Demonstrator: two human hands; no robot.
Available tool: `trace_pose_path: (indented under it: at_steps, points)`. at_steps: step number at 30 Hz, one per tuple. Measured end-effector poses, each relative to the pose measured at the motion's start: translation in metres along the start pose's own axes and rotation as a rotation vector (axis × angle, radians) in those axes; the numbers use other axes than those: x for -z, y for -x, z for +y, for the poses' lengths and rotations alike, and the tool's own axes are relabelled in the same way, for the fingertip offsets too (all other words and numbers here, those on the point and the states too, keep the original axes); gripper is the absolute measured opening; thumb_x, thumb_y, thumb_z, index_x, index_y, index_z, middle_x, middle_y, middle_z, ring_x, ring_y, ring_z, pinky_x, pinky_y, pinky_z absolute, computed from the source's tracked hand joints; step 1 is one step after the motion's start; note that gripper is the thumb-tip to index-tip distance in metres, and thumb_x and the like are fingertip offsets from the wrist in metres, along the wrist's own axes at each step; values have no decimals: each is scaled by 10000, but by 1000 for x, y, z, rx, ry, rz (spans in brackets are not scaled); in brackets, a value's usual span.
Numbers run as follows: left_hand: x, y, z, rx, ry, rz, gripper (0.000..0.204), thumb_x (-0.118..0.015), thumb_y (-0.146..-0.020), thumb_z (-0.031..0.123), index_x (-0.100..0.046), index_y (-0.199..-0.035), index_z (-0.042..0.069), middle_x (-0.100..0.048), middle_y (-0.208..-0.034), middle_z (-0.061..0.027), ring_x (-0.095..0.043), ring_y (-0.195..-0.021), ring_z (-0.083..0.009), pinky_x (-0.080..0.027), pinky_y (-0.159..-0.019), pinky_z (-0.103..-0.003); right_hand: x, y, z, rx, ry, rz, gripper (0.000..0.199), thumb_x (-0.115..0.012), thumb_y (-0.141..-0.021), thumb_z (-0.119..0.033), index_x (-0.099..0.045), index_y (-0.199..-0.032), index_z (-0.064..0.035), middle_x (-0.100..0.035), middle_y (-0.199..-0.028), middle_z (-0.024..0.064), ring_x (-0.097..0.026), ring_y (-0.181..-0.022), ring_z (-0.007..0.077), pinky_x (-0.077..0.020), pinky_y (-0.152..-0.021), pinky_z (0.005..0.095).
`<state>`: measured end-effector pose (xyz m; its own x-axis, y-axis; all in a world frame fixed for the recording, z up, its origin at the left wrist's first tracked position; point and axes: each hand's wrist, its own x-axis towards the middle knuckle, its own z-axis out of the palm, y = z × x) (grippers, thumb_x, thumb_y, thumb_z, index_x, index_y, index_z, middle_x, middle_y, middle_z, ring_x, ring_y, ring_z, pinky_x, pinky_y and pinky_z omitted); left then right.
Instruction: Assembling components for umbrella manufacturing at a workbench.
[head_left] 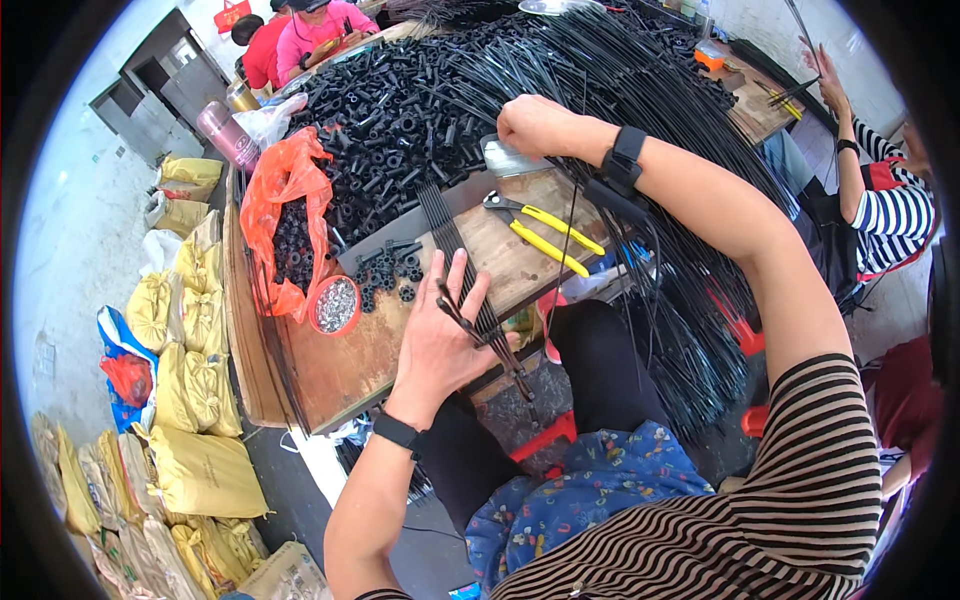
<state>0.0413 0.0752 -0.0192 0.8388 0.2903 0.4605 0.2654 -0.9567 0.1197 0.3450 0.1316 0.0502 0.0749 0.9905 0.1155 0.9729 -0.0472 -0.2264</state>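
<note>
My left hand (440, 335) is at the table's front edge, its fingers long and lightly bent around a bundle of thin black rods (437, 220). The rods' dark ends poke out past my thumb side, over the edge. My right hand (535, 125) is closed, reaching across to the long black rods (620, 90) heaped at the back right; what its fingers pinch is hidden. Below it a clear plastic container (510, 158) rests by a grey divider. Between my hands lie yellow-handled pliers (548, 232), jaws pointing left.
Small black tubular parts (385, 130) are piled across the wooden table (345, 375). A red bag (265, 215) and a pink bowl of metal bits (334, 304) stand at the left. Yellow sacks (205, 470) line the left floor. Co-workers sit at the far side and right.
</note>
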Motion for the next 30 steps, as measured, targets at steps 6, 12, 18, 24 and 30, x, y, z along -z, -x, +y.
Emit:
trace_pose_path:
  at_steps: [6,12,18,24,30]
  points:
    - [-2,-1,0,21,-30,-37,706,-706,-701,481,-545,-1236,50,-416,-1366,-233,-340,-1307,-417,-301,-1077,-455,-6,-7,-7,184,533,37,119,-626,-714,-84,-702,-801,-50,-687,-834,147,-674,-793,305,-542,-673,390]
    - [-1,0,0,20,-12,-43,770,-712,-687,500,-505,-1281,57,-389,-1384,-239,-316,-1321,-412,-287,-1083,-462,-7,-7,-4,209,602,6,116,-602,-753,-101,-700,-804,-66,-688,-840,128,-676,-809,292,-548,-677,385]
    - [2,1,1,64,16,-59,845,-763,-673,438,-435,-1339,34,-316,-1444,-223,-257,-1361,-395,-263,-1098,-459,-7,-6,-6,222,556,26,107,-603,-744,-77,-690,-794,-40,-680,-825,148,-673,-789,310,-549,-667,393]
    - [0,0,-1,23,-15,-86,877,-670,-715,563,-408,-1338,4,-346,-1406,-255,-274,-1346,-398,-251,-1098,-458,-8,-2,-2,236,531,78,100,-612,-728,-60,-683,-783,-17,-672,-810,167,-668,-777,324,-548,-671,399]
    - [3,3,0,53,3,-56,924,-696,-701,539,-370,-1359,-22,-361,-1391,-262,-316,-1322,-389,-245,-1107,-440,-8,4,-26,321,409,224,102,-597,-733,-77,-661,-798,-34,-664,-768,152,-664,-743,319,-539,-646,406]
